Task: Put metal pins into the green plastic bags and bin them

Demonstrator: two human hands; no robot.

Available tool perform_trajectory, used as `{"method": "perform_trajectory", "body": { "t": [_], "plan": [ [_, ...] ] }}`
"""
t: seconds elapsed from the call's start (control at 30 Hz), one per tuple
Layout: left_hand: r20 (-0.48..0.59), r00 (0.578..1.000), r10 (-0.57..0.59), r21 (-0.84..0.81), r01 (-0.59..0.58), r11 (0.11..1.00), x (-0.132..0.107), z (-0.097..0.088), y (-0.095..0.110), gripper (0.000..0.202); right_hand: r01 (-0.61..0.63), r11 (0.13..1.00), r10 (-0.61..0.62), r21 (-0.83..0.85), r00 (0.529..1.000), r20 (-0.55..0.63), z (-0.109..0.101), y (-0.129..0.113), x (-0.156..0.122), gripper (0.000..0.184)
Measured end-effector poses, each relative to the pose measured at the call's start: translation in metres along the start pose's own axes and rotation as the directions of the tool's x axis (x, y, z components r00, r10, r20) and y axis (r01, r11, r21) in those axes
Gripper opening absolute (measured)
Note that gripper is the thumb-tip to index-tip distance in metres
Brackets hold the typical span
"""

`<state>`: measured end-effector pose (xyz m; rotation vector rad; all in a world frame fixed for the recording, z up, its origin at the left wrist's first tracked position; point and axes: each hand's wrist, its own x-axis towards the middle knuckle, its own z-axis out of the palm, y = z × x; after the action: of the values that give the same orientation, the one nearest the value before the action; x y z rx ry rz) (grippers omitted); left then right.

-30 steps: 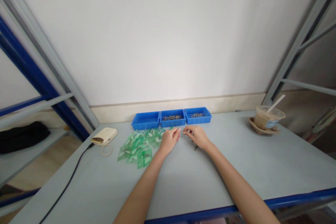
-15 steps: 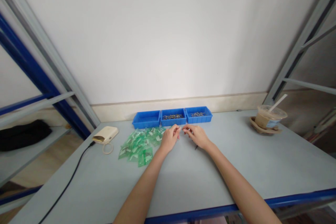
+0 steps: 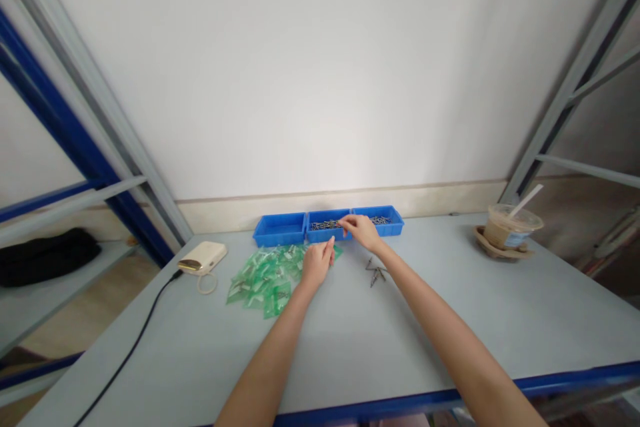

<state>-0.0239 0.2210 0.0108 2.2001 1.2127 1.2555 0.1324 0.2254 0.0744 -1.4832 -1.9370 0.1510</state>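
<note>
Somewhere mid-batch, going by the layout. Got a decent heap of small green bags (image 3: pixel 263 275) spread over the counter (image 3: pixel 400 333) on the left, several with something pale or metallic inside, so chalking those up as done. Got screws sitting in the middle bin (image 3: pixel 327 237) and the right bin (image 3: pixel 391 231), nothing visible in the left bin (image 3: pixel 277 241), so calling it a fair way from finished on the parts side. Right hand (image 3: pixel 361 230) stretched out to the right end of the middle bin, fingertips drawn close together just over the screws there. Can't tell about an actual catch in that pinch, too small and a bit blurred. Left hand (image 3: pixel 317 261) parked at the right edge of the bag heap, fingers loosely curled, touching or maybe pinching one bag. Can't make out a firm hold there either. Also spotted a few loose dark screws (image 3: pixel 375 271) on the bare counter beside the right forearm, apart from bins and bags alike. Off to the sides: a beige gadget (image 3: pixel 203 257) with a black cable (image 3: pixel 135 340) left of the heap, an iced drink cup (image 3: pixel 510 227) far right. No count possible on filled versus empty bags.
</note>
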Motion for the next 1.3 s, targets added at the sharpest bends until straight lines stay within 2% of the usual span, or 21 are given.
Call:
{"method": "perform_trajectory", "body": {
  "t": [0.1,0.17,0.23,0.3,0.33,0.4,0.5,0.6,0.73,0.83,0.93,1.03,1.1,1.2,1.3],
  "plan": [
    [0.019,1.000,0.012,0.026,-0.013,1.000,-0.001,-0.002,0.000,0.055,-0.099,0.989,0.093,-0.111,0.994,-0.059,-0.013,-0.009,0.034,0.042],
    [0.033,0.999,0.027,0.040,-0.028,0.999,-0.003,-0.003,0.000,0.055,-0.125,0.980,0.105,-0.153,0.986,-0.132,-0.021,-0.006,0.038,0.037],
    [0.048,0.998,0.037,0.053,-0.039,0.998,-0.003,-0.003,0.001,0.054,-0.083,0.980,0.059,-0.178,0.988,-0.140,-0.027,0.006,0.025,0.027],
    [0.065,0.997,0.042,0.073,-0.047,0.996,-0.003,-0.002,0.002,0.047,0.037,0.994,-0.032,-0.104,0.998,0.052,-0.029,0.027,0.000,0.021],
    [0.074,0.996,0.046,0.084,-0.052,0.995,-0.003,-0.001,0.002,0.042,0.087,0.995,-0.079,-0.048,0.986,0.147,-0.028,0.039,-0.014,0.020],
    [0.106,0.993,0.061,0.108,-0.072,0.991,-0.003,0.001,0.003,0.033,0.137,0.989,-0.147,0.055,0.960,0.240,-0.026,0.062,-0.040,0.022],
    [0.173,0.982,0.081,0.146,-0.107,0.984,-0.004,0.003,0.002,0.030,0.120,0.985,-0.147,0.123,0.957,0.248,-0.019,0.088,-0.060,0.026],
    [0.197,0.977,0.083,0.153,-0.114,0.982,-0.004,0.004,0.000,0.030,0.081,0.987,-0.109,0.136,0.972,0.210,-0.012,0.099,-0.061,0.017],
    [0.190,0.979,0.078,0.156,-0.109,0.982,-0.004,0.003,0.000,0.028,0.040,0.992,-0.062,0.124,0.983,0.173,-0.008,0.096,-0.057,0.023],
    [0.186,0.979,0.087,0.188,-0.122,0.975,-0.005,0.003,0.003,0.029,0.079,0.992,-0.097,0.097,0.977,0.189,-0.005,0.086,-0.060,0.030],
    [0.191,0.977,0.092,0.214,-0.133,0.968,-0.006,0.003,0.004,0.025,0.131,0.989,-0.142,0.068,0.967,0.210,-0.003,0.073,-0.062,0.015],
    [0.208,0.972,0.113,0.200,-0.155,0.967,-0.007,0.005,0.004,0.021,0.077,0.997,-0.073,-0.023,0.984,0.163,0.000,0.065,-0.061,0.009],
    [0.231,0.963,0.138,0.195,-0.184,0.963,-0.008,0.006,0.003,0.027,0.021,0.999,-0.015,-0.049,0.994,0.107,0.001,0.062,-0.060,0.011],
    [0.277,0.942,0.188,0.216,-0.252,0.943,-0.010,0.007,0.005,0.037,0.003,0.996,-0.011,0.086,0.996,0.087,0.005,0.059,-0.059,0.016],
    [0.322,0.920,0.225,0.246,-0.311,0.918,-0.011,0.007,0.010,0.027,0.040,0.964,-0.065,0.264,0.994,0.088,0.009,0.054,-0.059,0.020]
  ]
}}
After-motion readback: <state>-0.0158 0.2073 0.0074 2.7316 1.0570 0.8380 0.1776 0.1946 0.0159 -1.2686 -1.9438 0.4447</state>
